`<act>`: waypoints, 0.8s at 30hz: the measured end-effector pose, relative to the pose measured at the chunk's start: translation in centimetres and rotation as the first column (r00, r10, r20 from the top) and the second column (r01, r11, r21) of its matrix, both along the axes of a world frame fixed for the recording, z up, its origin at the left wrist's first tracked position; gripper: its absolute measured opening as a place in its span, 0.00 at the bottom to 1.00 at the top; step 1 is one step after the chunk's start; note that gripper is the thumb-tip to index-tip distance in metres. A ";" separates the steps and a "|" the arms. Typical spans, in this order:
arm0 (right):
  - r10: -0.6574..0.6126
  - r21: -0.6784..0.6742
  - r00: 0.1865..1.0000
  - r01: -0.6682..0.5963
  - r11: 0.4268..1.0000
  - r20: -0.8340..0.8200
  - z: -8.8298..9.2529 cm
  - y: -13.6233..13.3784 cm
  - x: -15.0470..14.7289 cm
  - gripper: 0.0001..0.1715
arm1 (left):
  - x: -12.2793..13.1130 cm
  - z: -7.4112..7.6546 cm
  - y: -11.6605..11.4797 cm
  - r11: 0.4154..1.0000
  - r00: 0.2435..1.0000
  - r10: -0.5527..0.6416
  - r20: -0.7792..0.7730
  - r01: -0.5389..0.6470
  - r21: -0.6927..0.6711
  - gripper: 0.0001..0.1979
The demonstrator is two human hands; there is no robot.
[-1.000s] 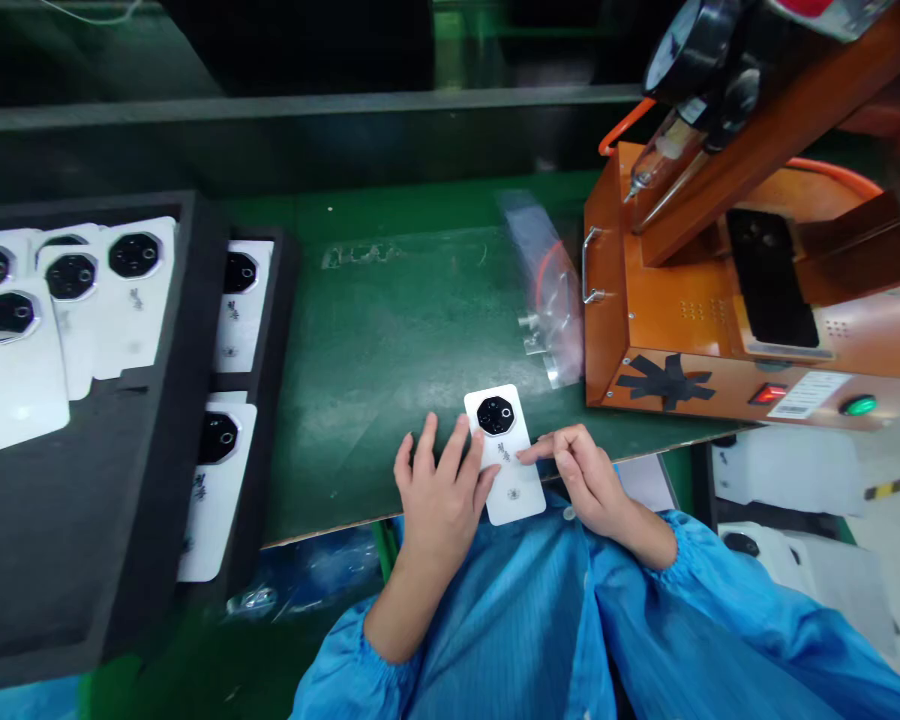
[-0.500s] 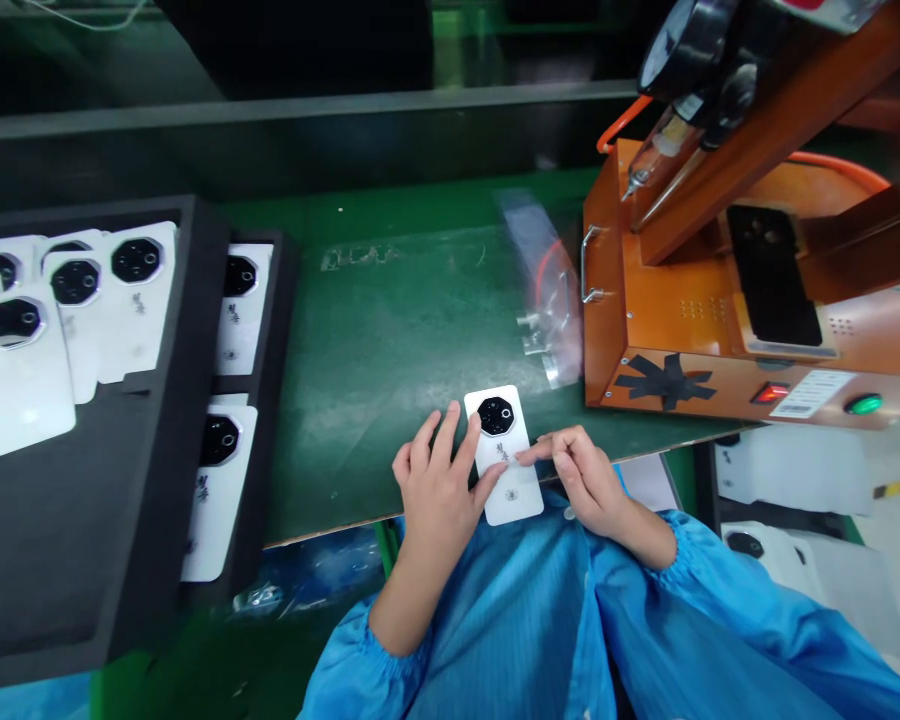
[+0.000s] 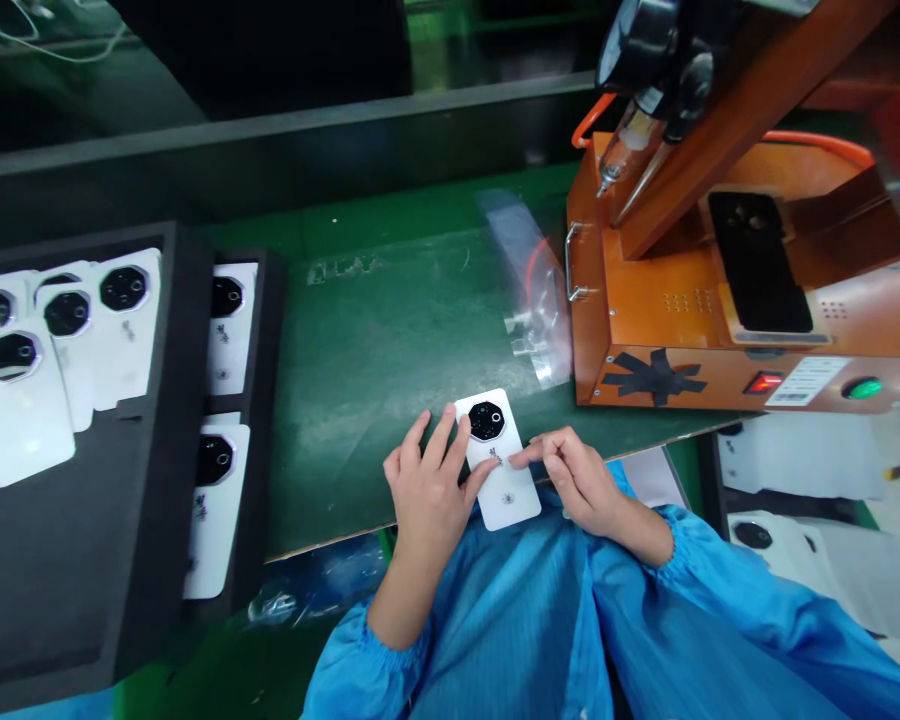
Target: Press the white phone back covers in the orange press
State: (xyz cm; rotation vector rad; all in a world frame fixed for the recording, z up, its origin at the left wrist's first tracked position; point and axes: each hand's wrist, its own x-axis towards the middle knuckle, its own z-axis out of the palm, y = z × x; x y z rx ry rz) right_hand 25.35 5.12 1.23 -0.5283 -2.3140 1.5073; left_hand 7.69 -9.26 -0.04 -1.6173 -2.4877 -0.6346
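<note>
A white phone back cover (image 3: 511,497) with a black octagonal camera area and dark printed characters lies at the bench's front edge, its lower end over my blue smock. My left hand (image 3: 431,485) holds it at the left edge, thumb on its face and the other fingers spread beside the camera area. From the right, my right hand (image 3: 581,480) rests its stretched index finger on the cover near the print. The right thumb points down, apart from the cover, and the remaining fingers are loosely bent.
Dark foam trays (image 3: 82,540) at left hold several similar white covers (image 3: 26,410). An orange machine (image 3: 645,320) with lit switches and a dark phone-shaped plate stands at right. Clear plastic film (image 3: 532,290) lies beside it on the green bench (image 3: 375,340). More covers (image 3: 787,455) sit lower right.
The camera view has shifted slightly, so the trays appear lower and the machine further left. Both hands keep nearly the same position on the cover.
</note>
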 end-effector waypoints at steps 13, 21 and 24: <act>0.014 0.012 1.000 -0.014 1.000 -0.006 -0.7 0.1 0.2 0.07 | -1.4 1.0 0.3 0.993 0.945 0.112 0.308 -0.117 -0.001 0.24; 0.040 -0.005 0.999 -0.040 0.999 -0.002 -0.9 0.2 0.3 0.08 | -2.0 1.9 2.0 0.970 0.912 0.221 0.346 -0.168 -0.176 0.21; 0.042 0.000 0.999 -0.042 0.999 -0.008 -0.9 0.2 0.3 0.08 | -2.3 2.0 2.4 0.962 0.897 0.252 0.364 -0.192 -0.195 0.17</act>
